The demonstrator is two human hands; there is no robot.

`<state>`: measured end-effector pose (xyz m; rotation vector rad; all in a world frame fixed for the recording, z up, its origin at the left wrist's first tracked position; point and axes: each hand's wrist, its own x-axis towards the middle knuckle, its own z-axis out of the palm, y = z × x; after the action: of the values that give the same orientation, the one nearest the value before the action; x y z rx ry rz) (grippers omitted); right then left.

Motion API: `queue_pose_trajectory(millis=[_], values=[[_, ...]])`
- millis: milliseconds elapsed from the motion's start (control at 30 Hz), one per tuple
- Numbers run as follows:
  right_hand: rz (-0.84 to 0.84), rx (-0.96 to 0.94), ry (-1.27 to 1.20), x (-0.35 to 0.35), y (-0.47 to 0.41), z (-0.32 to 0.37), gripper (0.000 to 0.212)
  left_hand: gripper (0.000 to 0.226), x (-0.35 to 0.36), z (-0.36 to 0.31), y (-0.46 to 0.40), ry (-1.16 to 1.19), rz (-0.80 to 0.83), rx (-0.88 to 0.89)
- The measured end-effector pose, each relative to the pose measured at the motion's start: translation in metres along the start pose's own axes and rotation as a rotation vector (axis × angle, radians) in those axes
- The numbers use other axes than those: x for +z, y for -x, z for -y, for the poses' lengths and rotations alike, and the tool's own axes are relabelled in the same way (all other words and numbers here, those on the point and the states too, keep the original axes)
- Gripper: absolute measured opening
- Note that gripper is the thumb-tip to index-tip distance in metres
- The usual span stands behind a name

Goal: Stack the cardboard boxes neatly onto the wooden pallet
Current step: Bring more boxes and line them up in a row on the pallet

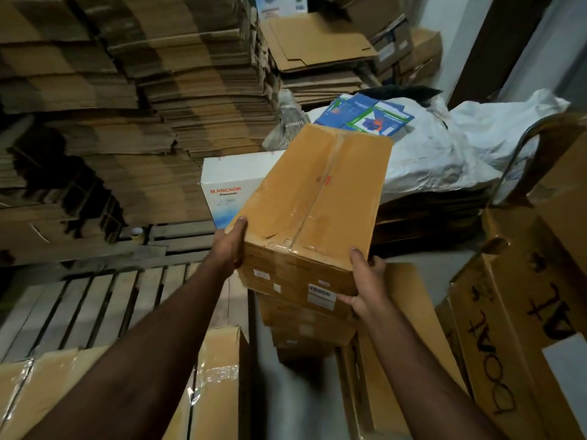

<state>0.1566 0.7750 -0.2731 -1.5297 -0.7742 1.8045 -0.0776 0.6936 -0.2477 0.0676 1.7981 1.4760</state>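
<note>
Two bare, sleeveless forearms [152, 354]

The long box [317, 198] is of brown cardboard, matt, but a strip of clear tape along its middle seam is glossy and a little wrinkled. White paper labels [320, 296] are stuck on its near end. The pallet [95, 300] is of bare wood, pale and rough. The boxes lying on it [209, 382] are cardboard with shiny clear tape that catches the light. Behind, the flat stacked sheets [190, 100] are raw corrugated cardboard with ragged edges. The white box [235, 179] looks smooth, printed card. The white sack [444, 154] is crumpled woven plastic, slightly shiny.
</note>
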Motion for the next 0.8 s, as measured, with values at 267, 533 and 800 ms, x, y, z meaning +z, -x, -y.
queue_pose_trajectory(millis=[267,533,800], values=[[-0.111,-0.008,-0.176,0.017,-0.001,-0.004,0.053,0.051,0.001,0.0,0.004,0.024,0.136,-0.099],[-0.137,-0.103,-0.195,0.037,0.046,0.028,0.042,0.033,-0.01,-0.035,0.02,-0.032,0.043,0.069],[-0.018,-0.066,-0.062,0.098,0.126,0.02,0.054,0.03,-0.099,-0.09,0.045,-0.106,-0.06,0.339]])
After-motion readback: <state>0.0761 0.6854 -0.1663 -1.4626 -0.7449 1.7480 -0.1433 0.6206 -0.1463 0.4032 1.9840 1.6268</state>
